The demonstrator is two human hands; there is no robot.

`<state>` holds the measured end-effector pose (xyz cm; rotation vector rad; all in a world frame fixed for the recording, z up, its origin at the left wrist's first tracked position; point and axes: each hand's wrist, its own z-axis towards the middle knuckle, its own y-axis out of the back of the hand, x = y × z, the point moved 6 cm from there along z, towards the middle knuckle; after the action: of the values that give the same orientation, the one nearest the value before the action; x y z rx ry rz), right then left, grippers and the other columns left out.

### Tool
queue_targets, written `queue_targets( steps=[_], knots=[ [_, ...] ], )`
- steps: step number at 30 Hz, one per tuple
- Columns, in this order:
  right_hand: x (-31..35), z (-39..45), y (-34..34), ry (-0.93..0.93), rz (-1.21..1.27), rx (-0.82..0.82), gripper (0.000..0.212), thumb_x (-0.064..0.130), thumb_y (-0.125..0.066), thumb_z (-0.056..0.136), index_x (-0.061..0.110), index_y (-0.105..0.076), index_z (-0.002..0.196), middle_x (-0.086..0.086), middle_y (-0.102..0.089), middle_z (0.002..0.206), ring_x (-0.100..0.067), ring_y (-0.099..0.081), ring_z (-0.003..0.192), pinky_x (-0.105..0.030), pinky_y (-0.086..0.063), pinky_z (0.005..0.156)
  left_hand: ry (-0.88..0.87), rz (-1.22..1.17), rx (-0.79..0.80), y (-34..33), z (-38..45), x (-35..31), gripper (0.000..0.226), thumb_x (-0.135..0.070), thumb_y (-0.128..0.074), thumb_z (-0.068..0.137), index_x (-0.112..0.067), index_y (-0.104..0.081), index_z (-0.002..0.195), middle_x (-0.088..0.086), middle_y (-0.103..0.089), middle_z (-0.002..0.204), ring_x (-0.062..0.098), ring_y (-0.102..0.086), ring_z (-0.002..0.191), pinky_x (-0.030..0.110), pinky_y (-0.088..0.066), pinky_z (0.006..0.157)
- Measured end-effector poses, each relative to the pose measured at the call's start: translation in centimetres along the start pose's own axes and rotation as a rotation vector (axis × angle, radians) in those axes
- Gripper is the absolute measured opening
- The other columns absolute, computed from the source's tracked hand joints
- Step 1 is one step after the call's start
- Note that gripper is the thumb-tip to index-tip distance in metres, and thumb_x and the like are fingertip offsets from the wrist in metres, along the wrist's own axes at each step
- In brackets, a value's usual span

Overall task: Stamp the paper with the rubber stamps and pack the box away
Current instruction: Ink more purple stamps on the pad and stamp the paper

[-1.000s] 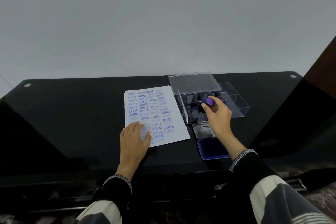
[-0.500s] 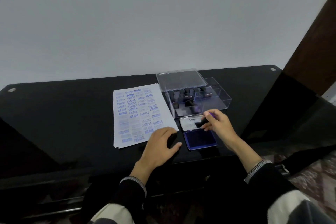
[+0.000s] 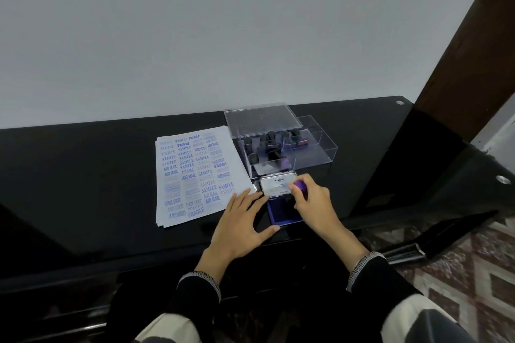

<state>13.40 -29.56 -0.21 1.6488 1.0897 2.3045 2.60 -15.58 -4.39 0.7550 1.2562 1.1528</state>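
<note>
Paper (image 3: 195, 175): white sheet on glossy black bench (image 3: 83, 175), nearly covered in blue imprints; stamping looks well advanced. Right hand (image 3: 315, 203) fingers pinch purple-topped stamp (image 3: 301, 186) over blue ink pad (image 3: 281, 213). Left hand (image 3: 239, 223) flat, fingers spread, beside the pad. Clear plastic box (image 3: 315, 147) open, unpacked.

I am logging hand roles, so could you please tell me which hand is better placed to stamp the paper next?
Probably the right hand: it already grips the purple stamp over the ink pad, while the left hand rests open beside the paper.
</note>
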Motion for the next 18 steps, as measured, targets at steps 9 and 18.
queue_targets(
  steps=[9, 18],
  knots=[
    [1.2, -1.3, -1.0, 0.218, -0.206, -0.029, 0.011, 0.021, -0.053, 0.095, 0.013, -0.047, 0.089, 0.004, -0.050, 0.076, -0.013, -0.050, 0.065, -0.015, -0.034, 0.054, -0.021, 0.020, -0.011, -0.3, -0.1, 0.0, 0.078, -0.075, -0.030, 0.086, -0.031, -0.027, 0.150, -0.012, -0.027, 0.155, 0.010, -0.007, 0.147, 0.033, 0.003, 0.121],
    [1.4, -1.1, -1.2, 0.226, -0.259, -0.036, 0.013, 0.020, -0.052, 0.096, 0.012, -0.045, 0.088, 0.003, -0.049, 0.077, -0.016, -0.049, 0.063, -0.017, -0.033, 0.052, -0.015, 0.014, -0.001, -0.2, -0.2, -0.1, 0.079, -0.075, -0.031, 0.086, -0.031, -0.024, 0.151, -0.011, -0.024, 0.156, 0.010, -0.008, 0.147, 0.032, 0.001, 0.121]
  ],
)
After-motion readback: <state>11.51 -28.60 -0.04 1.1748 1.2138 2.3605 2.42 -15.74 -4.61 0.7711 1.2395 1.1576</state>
